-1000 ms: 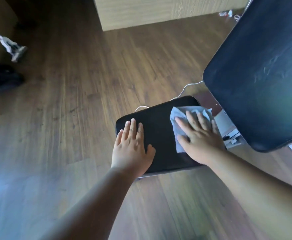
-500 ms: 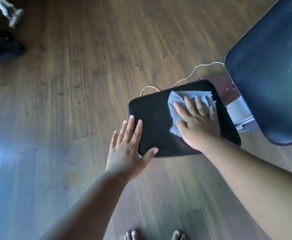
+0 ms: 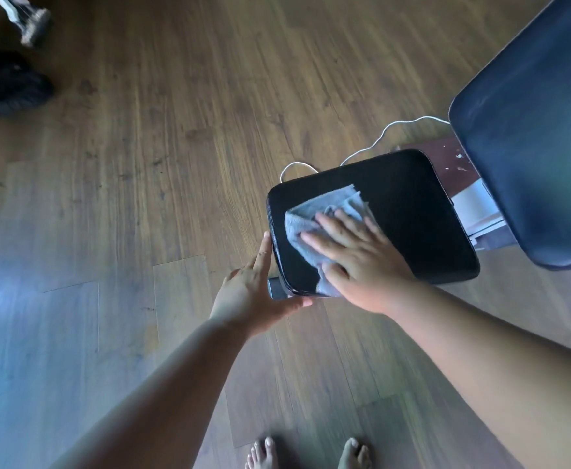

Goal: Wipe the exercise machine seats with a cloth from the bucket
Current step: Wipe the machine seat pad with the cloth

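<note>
Grey cloth (image 3: 324,225) has slid leftward under your flat, spread right hand (image 3: 355,262); left hand (image 3: 253,292), open, now braces the seat (image 3: 412,211) edge.

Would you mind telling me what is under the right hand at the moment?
A grey cloth lies under the right hand, pressed flat on the black seat pad. The cloth's middle is covered by the hand.

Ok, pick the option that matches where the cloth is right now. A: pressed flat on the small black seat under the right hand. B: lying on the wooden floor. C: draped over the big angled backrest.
A: the right hand lies flat on the grey cloth, pressing it onto the small black seat.
</note>
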Motion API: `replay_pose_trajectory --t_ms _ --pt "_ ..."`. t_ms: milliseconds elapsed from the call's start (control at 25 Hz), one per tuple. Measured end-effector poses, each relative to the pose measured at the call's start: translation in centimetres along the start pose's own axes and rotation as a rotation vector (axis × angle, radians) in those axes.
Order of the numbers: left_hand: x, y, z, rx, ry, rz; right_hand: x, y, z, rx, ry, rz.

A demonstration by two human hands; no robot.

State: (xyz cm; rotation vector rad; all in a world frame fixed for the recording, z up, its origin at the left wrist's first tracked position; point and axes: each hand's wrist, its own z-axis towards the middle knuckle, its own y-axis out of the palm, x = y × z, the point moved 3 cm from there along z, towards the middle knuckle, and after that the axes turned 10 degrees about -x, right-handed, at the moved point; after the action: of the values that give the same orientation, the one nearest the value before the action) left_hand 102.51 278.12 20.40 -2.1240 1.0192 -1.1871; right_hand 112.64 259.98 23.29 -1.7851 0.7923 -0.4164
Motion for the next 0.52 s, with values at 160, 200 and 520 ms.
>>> replay_pose_trajectory --t_ms 160,200,520 --pt "-0.3 0.5 0.5 -0.009 0.029 -0.057 -2.2 -2.5 7.1 0.004 0.304 0.065" --pt "-0.4 0.7 0.5 -0.005 0.026 -0.064 -3.0 -2.4 7.5 0.005 0.298 0.083" --pt "0.1 0.3 0.1 -0.016 0.02 -0.012 -2.3 1.7 -3.5 0.035 0.137 0.025"
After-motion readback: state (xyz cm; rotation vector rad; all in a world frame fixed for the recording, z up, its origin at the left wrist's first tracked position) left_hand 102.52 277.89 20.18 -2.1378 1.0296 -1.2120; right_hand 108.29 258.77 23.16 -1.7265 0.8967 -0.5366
